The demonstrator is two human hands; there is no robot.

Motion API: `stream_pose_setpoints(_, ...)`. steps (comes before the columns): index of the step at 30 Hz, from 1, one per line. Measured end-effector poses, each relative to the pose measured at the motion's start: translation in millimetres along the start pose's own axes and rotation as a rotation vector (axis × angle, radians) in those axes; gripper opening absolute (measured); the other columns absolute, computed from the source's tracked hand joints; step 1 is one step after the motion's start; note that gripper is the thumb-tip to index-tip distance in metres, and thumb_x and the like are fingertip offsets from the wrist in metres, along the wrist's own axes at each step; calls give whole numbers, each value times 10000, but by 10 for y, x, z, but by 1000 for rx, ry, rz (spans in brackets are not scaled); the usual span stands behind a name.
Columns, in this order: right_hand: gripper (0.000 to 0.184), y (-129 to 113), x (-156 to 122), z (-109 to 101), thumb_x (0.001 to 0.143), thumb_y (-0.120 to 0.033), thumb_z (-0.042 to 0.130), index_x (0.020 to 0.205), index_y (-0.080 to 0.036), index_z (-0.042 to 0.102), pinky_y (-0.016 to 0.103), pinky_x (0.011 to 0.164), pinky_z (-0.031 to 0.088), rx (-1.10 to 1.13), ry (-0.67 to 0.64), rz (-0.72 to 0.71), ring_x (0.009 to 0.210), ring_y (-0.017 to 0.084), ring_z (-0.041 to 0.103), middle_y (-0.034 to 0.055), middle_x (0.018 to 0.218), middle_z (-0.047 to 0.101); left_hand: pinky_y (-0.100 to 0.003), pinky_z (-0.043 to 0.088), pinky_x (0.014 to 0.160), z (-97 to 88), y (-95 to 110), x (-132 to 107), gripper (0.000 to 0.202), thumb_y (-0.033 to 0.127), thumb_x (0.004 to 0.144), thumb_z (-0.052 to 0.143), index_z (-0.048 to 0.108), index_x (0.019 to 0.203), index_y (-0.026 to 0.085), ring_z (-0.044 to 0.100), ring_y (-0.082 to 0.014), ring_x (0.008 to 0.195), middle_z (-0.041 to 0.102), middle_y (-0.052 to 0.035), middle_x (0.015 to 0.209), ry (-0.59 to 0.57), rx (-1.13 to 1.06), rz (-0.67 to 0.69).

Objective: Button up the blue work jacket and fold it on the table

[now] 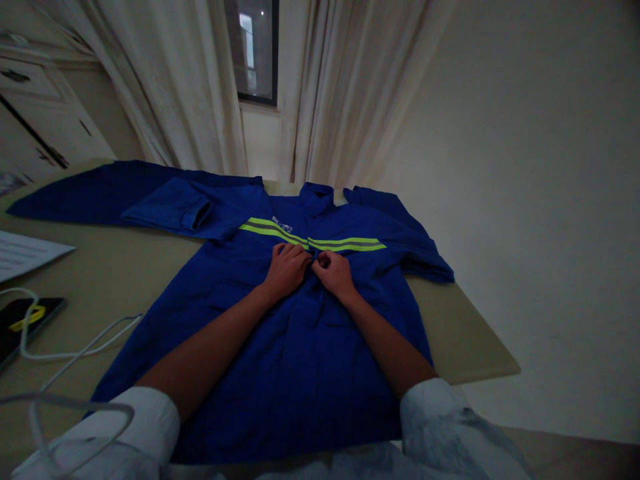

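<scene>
A blue work jacket (350,373) lies spread, front side up, with its collar at the far end. Across its chest runs a yellow-green and grey reflective stripe (345,245), and small white lettering (283,225) sits above the stripe on the left. My left hand (289,267) pinches the front placket just below the stripe. Close beside it, my right hand (334,272) has its thumb and fingers curled together on the same edge. Whatever small part lies between the fingertips is hidden.
The jacket rests on a tan table (470,333). More dark blue cloth (90,193) lies at the back left. Along the left edge are a printed sheet (30,253), a black device (50,308) and a white cable (75,355). Curtains (340,100) and a wall (540,220) stand behind.
</scene>
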State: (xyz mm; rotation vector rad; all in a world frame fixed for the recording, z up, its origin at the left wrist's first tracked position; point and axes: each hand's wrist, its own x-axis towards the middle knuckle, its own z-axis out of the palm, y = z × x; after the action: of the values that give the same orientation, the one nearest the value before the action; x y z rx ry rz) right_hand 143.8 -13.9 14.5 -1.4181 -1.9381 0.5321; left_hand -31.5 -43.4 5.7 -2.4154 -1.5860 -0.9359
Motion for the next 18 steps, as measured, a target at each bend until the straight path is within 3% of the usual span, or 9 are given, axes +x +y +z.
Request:
stream_pose_setpoints(6,107,-60,9,26,767,-267,607,702,-241,527,280,595,282,-153,-19,18,612,162,517,-30,645,570,-487,347,1030,-5,13,-4,206,198,1005,534,737,1017,223,591,-272,1028,708,-87,983,32,84,113)
stream_pose_setpoints(11,82,-17,47,70,745,-251,580,722,-245,503,276,610,305,-65,-18,34,626,165,504,-40,650,537,-483,341,1022,-31,32,8,210,175,995,528,734,977,211,601,-267,989,705,-87,952,4,126,182)
stream_pose_setpoints(18,103,-13,43,-7,731,-241,551,697,-248,453,282,629,326,-33,-59,-164,651,169,481,-31,677,520,-504,324,985,-16,9,2,204,267,1017,547,750,1041,254,608,-276,1069,735,-69,1038,-37,-43,-66)
